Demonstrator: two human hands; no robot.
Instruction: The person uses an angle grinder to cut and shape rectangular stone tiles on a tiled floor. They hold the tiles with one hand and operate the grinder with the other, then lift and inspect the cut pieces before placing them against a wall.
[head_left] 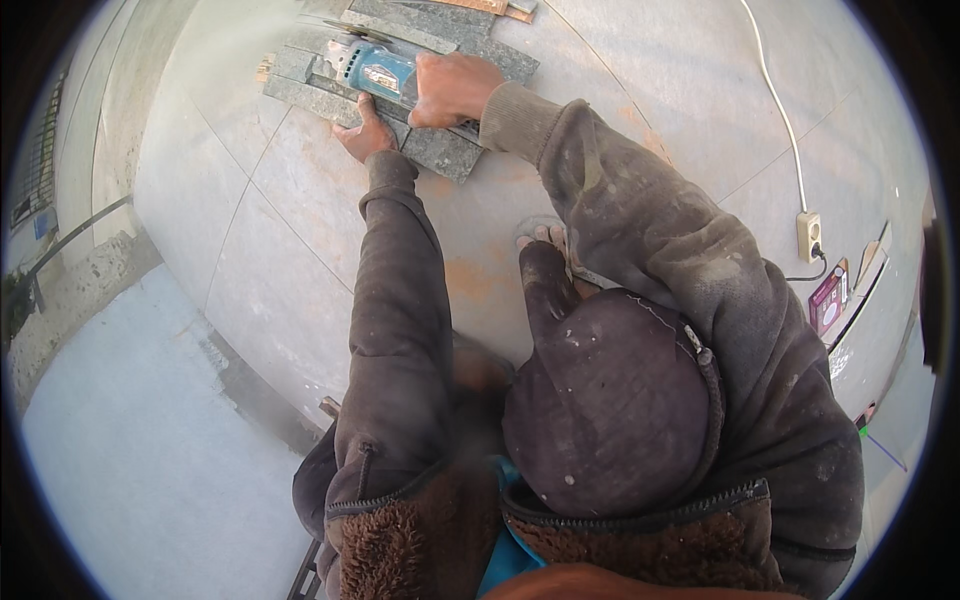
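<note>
my right hand (455, 88) is wrapped round the blue-bodied handheld power grinder (388, 76), which sits over a layered pile of rough grey stone strips (445, 153). my left hand (368, 133) rests at the pile's near edge, thumb and forefinger spread apart (whether i'm pinching a strip there, i can't tell). well off to my right, a long white cable (775, 95) runs to a cream rectangular socket block (810, 238).

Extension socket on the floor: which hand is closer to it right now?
Right. The right hand, gripping the blue power tool, is ahead and left of the extension socket; the left hand, at the grey stone pieces, is farther left.
</note>
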